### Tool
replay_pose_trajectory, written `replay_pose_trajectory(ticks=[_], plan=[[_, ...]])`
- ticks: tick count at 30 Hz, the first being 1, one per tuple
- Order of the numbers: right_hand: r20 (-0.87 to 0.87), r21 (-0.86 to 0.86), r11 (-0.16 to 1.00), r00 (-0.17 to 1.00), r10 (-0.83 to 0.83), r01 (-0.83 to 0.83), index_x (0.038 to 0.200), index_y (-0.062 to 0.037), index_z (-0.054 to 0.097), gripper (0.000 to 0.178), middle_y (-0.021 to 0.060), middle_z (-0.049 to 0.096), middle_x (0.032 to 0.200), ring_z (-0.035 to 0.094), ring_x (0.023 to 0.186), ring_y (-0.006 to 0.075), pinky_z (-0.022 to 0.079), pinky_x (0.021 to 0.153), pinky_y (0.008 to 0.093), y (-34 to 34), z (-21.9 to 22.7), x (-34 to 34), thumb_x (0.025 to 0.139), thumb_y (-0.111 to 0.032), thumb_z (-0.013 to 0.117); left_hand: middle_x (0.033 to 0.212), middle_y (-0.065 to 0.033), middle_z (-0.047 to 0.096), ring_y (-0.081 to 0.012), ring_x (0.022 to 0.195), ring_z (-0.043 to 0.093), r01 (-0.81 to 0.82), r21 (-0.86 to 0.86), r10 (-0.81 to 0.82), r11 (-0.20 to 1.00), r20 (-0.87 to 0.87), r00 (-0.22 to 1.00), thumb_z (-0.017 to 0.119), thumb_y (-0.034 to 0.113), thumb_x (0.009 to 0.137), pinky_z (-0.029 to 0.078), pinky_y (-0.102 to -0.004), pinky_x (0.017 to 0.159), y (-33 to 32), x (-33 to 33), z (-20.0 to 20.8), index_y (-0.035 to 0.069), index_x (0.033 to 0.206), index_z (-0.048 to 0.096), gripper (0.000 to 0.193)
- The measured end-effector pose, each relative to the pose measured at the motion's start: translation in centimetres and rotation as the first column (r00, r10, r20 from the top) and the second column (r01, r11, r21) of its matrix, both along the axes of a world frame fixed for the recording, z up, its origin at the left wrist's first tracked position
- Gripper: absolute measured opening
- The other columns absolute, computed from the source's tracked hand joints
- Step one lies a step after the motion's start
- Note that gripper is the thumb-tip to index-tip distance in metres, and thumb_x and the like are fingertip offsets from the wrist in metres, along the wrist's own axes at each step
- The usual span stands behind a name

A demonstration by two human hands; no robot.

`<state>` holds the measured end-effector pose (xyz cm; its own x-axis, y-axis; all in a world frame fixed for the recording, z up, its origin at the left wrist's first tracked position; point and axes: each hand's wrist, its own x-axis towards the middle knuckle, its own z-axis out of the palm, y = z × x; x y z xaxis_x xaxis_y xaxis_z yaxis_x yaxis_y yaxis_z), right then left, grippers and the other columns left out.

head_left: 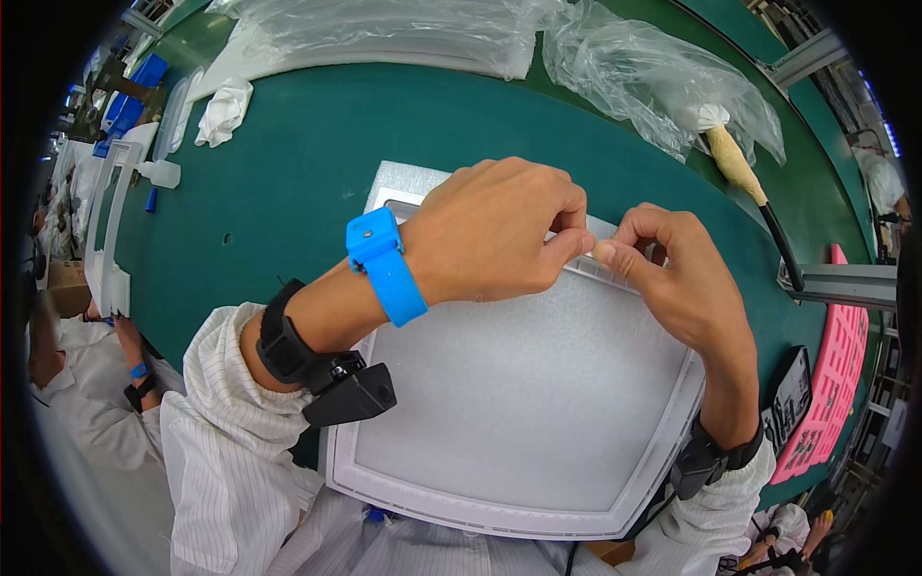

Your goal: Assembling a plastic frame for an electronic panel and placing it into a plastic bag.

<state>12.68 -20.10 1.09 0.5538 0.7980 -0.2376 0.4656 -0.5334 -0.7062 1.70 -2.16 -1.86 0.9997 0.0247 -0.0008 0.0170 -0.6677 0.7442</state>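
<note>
A white plastic frame (480,516) with rounded corners lies in front of me, its near edge close to my body. White foam sheet (509,403) shows through its opening and sticks out past the far left corner. Over the frame's far side, my left hand (499,230) is closed, thumb and forefinger pinched together. My right hand (690,283) pinches just beside it, the two sets of fingertips almost touching at the far rim. Whatever lies between the fingers is too small or hidden to name. A blue wrist strap (389,264) circles my left wrist.
Clear plastic wrap and white foam (384,38) lie along the back of the green table (288,125). A tape-wrapped handle tool (735,168) leans at the right, near a phone (789,394) and a pink tray (826,394). Another frame (104,221) stands left; a co-worker's arm (134,355) shows there.
</note>
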Motion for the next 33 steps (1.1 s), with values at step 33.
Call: replay_pose_trajectory(ticks=[33], plan=[[0.022, -0.031, 0.999, 0.999, 0.032, -0.032, 0.074, 0.0033, 0.065, 0.038, 0.0073, 0.052, 0.058, 0.046, 0.056, 0.0171, 0.037, 0.054, 0.0346, -0.1, -0.3, 0.4, 0.087, -0.033, 0.072, 0.080, -0.0161, 0.070, -0.0288, 0.069, 0.062, 0.110, 0.045, -0.101, 0.993, -0.170, 0.980, 0.065, 0.022, 0.091, 0.050, -0.0367, 0.067, 1.1, 0.9, 1.7, -0.001, 0.096, 0.074, 0.025]])
